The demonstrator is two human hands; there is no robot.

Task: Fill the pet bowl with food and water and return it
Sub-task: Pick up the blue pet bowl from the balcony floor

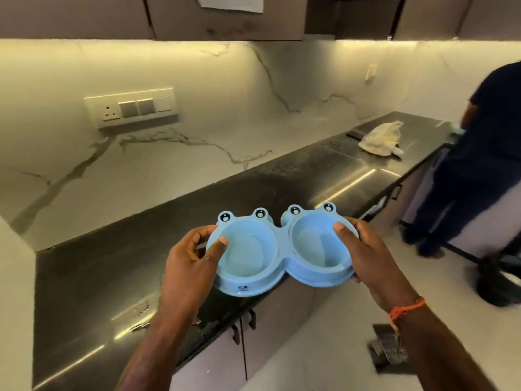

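Note:
A light blue double pet bowl (282,238) with frog eyes on its far rims is held level in the air above the front edge of the black counter (118,277). Both of its round wells look dry and hold nothing. My left hand (191,261) grips the left rim, thumb inside the well and fingers curled under the edge. My right hand (363,249) grips the right rim the same way, thumb over the lip. An orange thread band sits on my right wrist.
A crumpled white plastic bag (380,138) lies far down the counter. Another person in dark clothes (479,165) stands at the right end. A socket and switch plate (131,107) is on the marble wall. Water spots (141,314) glisten on the counter; a floor drain grate (390,348) lies below right.

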